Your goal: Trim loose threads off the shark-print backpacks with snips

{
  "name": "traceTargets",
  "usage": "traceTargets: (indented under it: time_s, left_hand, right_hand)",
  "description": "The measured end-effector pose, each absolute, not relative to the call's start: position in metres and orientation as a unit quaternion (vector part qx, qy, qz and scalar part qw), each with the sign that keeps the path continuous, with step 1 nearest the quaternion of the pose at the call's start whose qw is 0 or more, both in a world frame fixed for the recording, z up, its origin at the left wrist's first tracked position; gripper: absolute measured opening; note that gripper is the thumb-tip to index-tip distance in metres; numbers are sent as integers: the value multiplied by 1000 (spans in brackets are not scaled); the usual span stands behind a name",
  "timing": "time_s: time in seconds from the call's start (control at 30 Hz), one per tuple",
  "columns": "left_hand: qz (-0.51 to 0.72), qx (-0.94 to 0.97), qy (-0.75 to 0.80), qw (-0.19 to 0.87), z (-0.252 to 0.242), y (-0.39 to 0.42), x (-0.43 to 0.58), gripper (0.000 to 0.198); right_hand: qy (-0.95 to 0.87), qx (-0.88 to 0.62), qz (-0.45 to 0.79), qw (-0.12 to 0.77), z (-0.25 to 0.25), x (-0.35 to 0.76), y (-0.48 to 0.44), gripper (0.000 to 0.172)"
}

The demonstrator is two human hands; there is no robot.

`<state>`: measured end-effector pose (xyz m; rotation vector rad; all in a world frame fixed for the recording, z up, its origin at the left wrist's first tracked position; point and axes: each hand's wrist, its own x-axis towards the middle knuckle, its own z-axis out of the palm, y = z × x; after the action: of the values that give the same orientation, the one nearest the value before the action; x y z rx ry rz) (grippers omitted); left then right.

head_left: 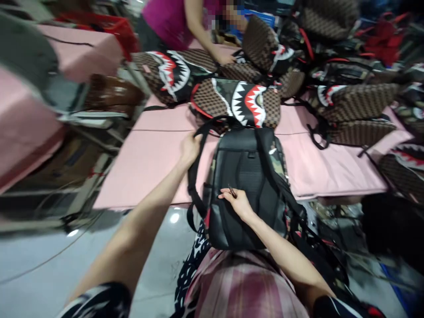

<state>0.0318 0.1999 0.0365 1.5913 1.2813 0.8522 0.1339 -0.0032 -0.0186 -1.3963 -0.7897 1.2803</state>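
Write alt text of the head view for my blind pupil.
A person's left hand holds a strap of a backpack at a pink table; the right hand holds a small dark tool over its black back panel. Beyond, a co-worker touches a checked bag.

Front of the black backpack hidden underneath

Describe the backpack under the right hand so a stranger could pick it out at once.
Find the pink table in the middle. At its near edge, the right hand is over the backpack and the left hand grips one shoulder strap. Unlike the checkered shark-mouth bags just beyond, it shows a plain black back panel.
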Motion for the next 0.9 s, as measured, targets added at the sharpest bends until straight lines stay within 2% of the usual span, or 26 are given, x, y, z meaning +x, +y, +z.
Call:
traceTargets:
  time_s: [0.07, 0.1, 0.17, 0.23, 0.27, 0.37, 0.6, 0.77, 0.9]
  left_hand:
    - [378, 698, 517, 321, 27, 189, 36, 47]
    - [345, 777, 473, 230, 20, 181, 41, 41]
    - [241, 906, 324, 127, 9, 165, 56, 34]
    - [155, 960, 214, 93, 0, 152, 76, 35]
    - [136, 965, 205, 86, -1, 147, 87, 35]
    - [132, 951, 275, 46, 5, 146, 119, 39]
    - [25, 948, 303, 96, 45, 149, 135, 33]
    - [3, 918, 335, 212, 54, 144, 123, 22]
    - [-31, 883, 419, 211, 56, 158, 139, 46]
  right_hand:
    - [-345, -602, 485, 533, -20, 141, -6, 27]
    - [-351, -612, 460, 539, -20, 144, -8, 27]
    - [-358, -636, 406, 551, -21, 149, -8, 31]
    - [-366, -661, 356, 550, -21, 155, -5, 36]
    - [-377, -672, 336, 542, -21, 161, -1, 36]
    - [-435, -695, 291, 493, -12, 191, 18, 28]
    - [-586, -732, 190, 292, 39, 300, 63, 27]
    - [-702, -686, 141, 128, 61, 321, 60, 18]
    - [-763, -635, 104, 52, 70, 304, 41, 16]
